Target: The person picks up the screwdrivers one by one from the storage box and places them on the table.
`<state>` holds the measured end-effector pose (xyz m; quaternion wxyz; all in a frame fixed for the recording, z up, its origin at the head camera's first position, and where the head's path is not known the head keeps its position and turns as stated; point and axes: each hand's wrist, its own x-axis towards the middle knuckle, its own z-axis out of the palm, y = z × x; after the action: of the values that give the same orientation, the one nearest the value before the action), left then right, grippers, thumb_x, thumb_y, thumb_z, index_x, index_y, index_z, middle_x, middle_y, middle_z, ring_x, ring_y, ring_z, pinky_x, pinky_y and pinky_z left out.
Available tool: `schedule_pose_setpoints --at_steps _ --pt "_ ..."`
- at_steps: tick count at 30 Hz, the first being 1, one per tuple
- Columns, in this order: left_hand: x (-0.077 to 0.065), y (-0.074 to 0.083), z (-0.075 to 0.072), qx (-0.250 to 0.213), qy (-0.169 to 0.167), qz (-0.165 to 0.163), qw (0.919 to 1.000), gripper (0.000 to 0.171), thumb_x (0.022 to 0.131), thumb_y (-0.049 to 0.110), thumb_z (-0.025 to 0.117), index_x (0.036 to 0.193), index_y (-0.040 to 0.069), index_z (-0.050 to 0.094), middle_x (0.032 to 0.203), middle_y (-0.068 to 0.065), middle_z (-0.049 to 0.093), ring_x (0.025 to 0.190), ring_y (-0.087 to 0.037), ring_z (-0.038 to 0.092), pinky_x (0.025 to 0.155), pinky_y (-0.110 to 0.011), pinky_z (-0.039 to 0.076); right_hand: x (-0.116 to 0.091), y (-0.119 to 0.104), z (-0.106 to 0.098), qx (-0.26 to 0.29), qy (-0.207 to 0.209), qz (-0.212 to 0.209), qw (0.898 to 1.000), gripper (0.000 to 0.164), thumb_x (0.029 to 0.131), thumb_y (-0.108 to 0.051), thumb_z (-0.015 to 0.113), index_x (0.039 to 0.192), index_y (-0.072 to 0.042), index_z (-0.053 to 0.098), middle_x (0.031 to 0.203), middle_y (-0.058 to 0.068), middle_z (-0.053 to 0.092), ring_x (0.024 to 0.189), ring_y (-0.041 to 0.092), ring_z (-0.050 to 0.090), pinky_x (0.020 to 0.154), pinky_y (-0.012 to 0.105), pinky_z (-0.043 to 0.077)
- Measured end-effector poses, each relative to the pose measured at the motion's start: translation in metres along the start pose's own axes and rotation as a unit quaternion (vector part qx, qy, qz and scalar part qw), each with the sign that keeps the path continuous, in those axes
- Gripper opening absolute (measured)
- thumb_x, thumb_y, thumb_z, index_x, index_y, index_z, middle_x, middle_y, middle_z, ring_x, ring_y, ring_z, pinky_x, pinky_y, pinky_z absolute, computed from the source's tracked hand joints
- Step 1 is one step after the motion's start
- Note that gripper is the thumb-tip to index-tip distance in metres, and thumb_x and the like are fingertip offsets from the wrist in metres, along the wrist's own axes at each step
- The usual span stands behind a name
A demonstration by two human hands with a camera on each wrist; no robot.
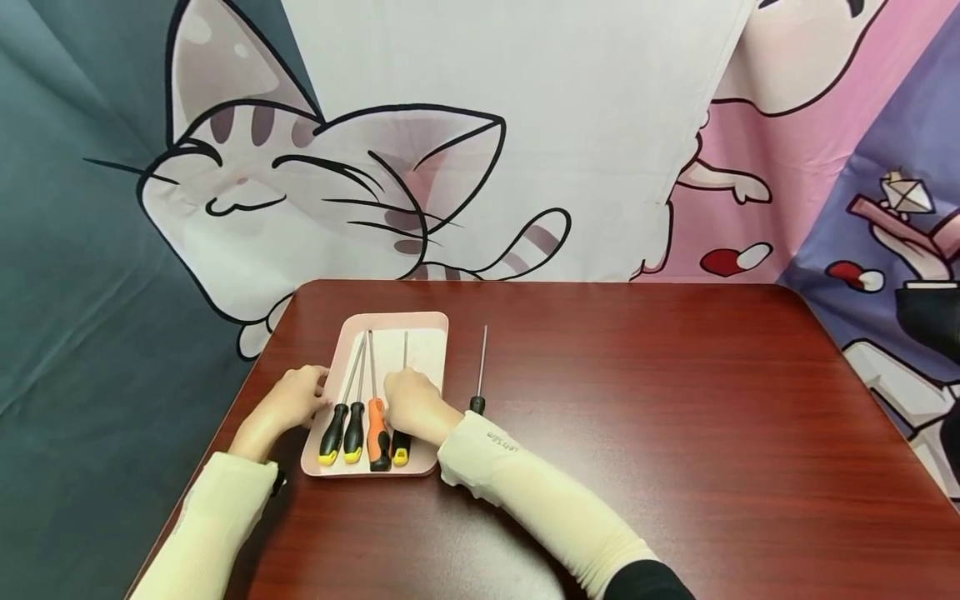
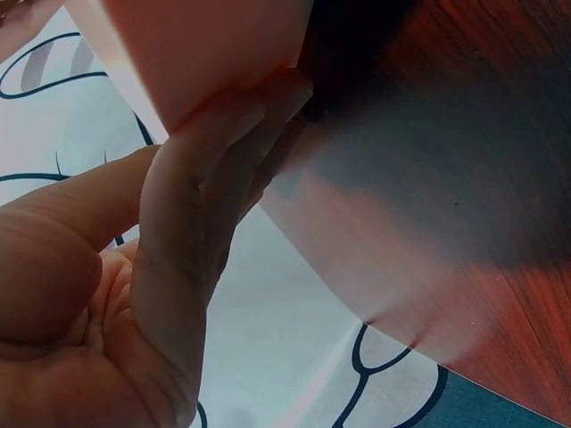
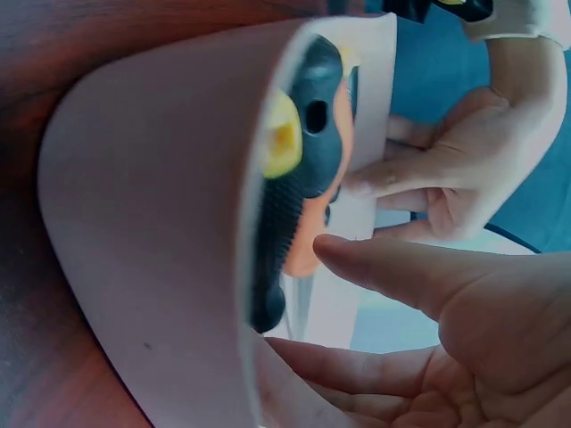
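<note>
Cartoon-cat cloth (image 1: 600, 167) hangs behind a reddish-brown table (image 1: 675, 400). At 9 o'clock of the pink tray (image 1: 427, 346), the left hand (image 1: 294, 394) rests nearly straight fingers against the outer wall, presumably to steady it. Inside, 2 black-and-yellow screwdrivers (image 1: 337, 425), 1 orange screwdriver (image 1: 376, 421) and a 4th screwdriver (image 1: 402, 446) lie shafts toward 12 o'clock, handles nearest the person, probably for easy reach. Over the 4th, the right hand (image 1: 416, 404) shows thumb and fingers parted; contact is unclear. At the tray's 3 o'clock lies a loose screwdriver (image 1: 477, 405).
</note>
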<state>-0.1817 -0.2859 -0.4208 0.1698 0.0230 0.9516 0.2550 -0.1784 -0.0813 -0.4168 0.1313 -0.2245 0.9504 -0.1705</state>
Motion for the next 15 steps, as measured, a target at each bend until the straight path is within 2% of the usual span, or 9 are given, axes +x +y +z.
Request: schedule_pose_setpoints --at_steps 10,15 --pt "-0.001 0.0 0.0 -0.005 0.001 0.005 1.0 0.05 0.092 -0.008 0.062 0.133 -0.025 0.04 0.106 -0.039 0.062 0.084 -0.037 0.07 0.053 -0.035 0.059 0.002 -0.002 0.011 -0.007 0.015 -0.001 1.0 0.016 0.092 -0.008 0.065 0.076 -0.011 0.061 0.068 0.001 0.059 0.06 0.012 0.055 0.046 0.026 0.047" --pt "-0.001 0.001 0.0 -0.006 -0.003 0.002 1.0 0.05 0.092 -0.008 0.062 0.133 -0.025 0.04 0.107 -0.039 0.062 0.084 -0.037 0.07 0.054 -0.035 0.059 0.004 -0.001 0.013 -0.013 0.024 -0.003 1.0 0.016 0.09 -0.008 0.067 0.076 -0.011 0.061 0.07 0.002 0.06 0.061 0.013 0.057 0.046 0.027 0.047"
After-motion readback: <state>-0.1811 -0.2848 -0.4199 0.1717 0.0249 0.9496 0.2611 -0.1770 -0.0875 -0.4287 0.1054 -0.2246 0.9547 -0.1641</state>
